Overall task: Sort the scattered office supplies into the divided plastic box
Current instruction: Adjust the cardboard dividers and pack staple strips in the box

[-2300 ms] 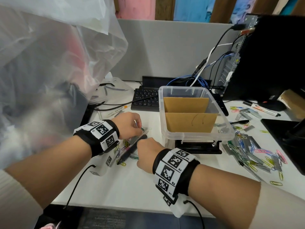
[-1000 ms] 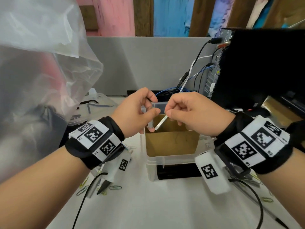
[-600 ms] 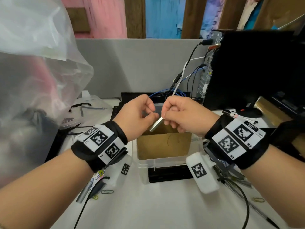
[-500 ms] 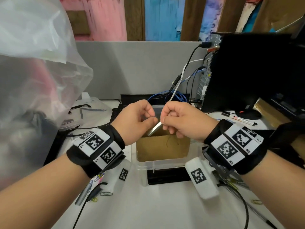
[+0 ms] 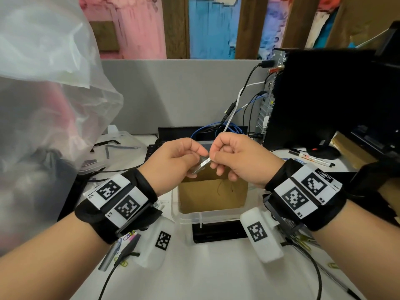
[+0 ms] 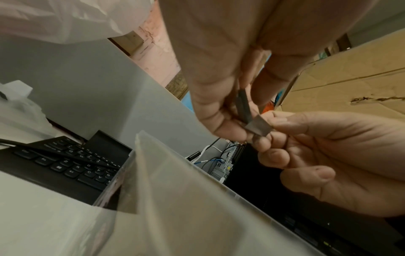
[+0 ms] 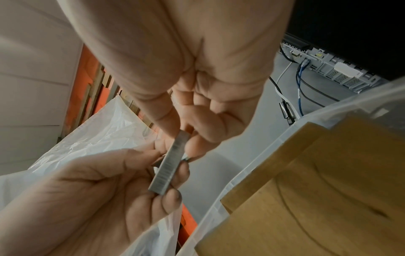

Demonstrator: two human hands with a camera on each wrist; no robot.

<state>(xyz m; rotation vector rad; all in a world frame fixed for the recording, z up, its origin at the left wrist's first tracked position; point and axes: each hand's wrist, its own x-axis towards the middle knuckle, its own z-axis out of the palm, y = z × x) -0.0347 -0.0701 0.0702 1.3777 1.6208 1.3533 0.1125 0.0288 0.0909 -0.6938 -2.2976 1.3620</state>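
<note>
A silver strip of staples (image 5: 202,165) hangs over the clear divided plastic box (image 5: 207,215), above its back part. My left hand (image 5: 198,162) pinches the strip's lower left end and my right hand (image 5: 213,158) pinches its upper right end. The left wrist view has the strip (image 6: 252,121) between the left fingers (image 6: 221,110) and the right fingers (image 6: 282,124). From the right wrist, the strip (image 7: 171,164) runs from the right fingertips (image 7: 192,147) down to the left fingertips (image 7: 173,194). Brown cardboard dividers (image 5: 213,195) split the box; its contents are hidden.
A black keyboard (image 5: 154,148) and blue cables (image 5: 207,132) lie behind the box, a black computer tower (image 5: 324,100) at back right. A big clear plastic bag (image 5: 43,105) fills the left. Pens and paper clips (image 5: 121,256) lie at front left, a marker (image 5: 311,158) at right.
Both hands lifted the staple strip from the desk at the left to above the box. Over the last half second they stayed almost still, holding the strip.
</note>
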